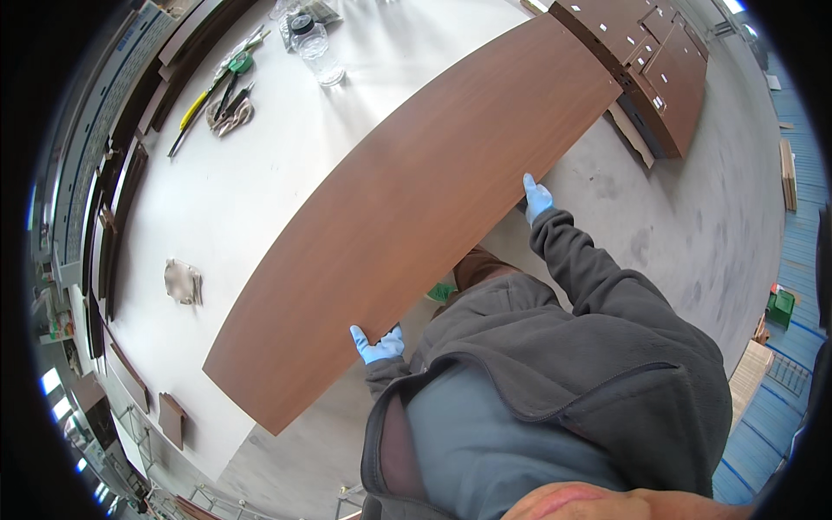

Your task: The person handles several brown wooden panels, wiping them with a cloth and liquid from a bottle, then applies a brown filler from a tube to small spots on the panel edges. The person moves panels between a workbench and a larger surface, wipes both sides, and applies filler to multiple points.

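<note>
A long brown wood-grain panel (pixel 416 208) stretches diagonally across the view, from the lower left to the upper right, in front of my body. Both hands wear light blue gloves. On the panel's near edge, toward its left end, my left hand (pixel 380 344) grips with the thumb on top and the fingers partly hidden by the board. Farther right along the same edge, my right hand (pixel 537 199) holds it likewise, thumb up and most fingers underneath. Whether the panel rests on the white table (pixel 260 165) or is raised off it, I cannot tell.
Stacked brown panels (pixel 667 78) with small white labels stand by the panel's far right end. A clear bottle (pixel 319 54) with a black lid and several hand tools (pixel 227 95) lie beyond it. A small clear packet (pixel 183 282) is at left, near dark boards (pixel 130 225).
</note>
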Action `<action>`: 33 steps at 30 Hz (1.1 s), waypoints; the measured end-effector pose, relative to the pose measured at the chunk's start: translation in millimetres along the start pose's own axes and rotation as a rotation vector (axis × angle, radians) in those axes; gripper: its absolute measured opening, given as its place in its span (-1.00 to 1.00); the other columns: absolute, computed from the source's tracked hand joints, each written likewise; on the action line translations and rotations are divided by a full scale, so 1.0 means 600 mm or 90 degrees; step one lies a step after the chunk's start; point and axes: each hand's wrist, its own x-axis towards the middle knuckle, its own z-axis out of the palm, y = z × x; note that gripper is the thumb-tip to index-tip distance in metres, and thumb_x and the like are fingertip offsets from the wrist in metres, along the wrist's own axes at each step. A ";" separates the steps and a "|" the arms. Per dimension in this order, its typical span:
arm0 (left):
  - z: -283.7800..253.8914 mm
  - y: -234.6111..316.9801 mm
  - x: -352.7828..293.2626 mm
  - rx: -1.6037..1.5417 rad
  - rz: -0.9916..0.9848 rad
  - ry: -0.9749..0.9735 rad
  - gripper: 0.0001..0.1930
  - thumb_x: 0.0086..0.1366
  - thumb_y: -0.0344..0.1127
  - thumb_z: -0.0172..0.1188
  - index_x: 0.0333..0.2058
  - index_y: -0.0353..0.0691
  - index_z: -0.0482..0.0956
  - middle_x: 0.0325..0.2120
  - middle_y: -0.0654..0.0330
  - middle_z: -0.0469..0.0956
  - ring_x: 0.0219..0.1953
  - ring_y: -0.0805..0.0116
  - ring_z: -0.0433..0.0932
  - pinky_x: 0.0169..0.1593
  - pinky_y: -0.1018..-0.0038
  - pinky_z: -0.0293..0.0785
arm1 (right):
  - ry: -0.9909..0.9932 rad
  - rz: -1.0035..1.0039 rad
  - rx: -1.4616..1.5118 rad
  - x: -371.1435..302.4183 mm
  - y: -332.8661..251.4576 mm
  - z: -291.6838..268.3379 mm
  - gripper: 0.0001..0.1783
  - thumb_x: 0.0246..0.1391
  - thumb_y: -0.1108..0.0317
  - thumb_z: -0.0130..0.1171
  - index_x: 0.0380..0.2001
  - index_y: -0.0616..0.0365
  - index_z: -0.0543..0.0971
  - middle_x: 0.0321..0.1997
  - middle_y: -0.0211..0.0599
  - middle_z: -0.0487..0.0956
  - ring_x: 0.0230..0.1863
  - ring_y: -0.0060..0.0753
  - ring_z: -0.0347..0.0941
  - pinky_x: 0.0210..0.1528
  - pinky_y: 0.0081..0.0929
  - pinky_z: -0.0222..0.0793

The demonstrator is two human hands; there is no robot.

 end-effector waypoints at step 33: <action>0.680 0.149 0.110 1.036 1.158 -0.372 -0.81 0.33 -0.38 0.26 -0.17 -0.38 0.70 -0.24 -0.10 0.71 -0.17 -0.10 0.70 -0.06 0.13 0.60 | -0.033 0.145 -0.242 0.038 -0.084 0.049 -0.25 0.35 -0.29 0.14 0.21 0.18 0.42 0.02 0.02 0.67 -0.12 0.09 0.70 -0.12 0.24 0.64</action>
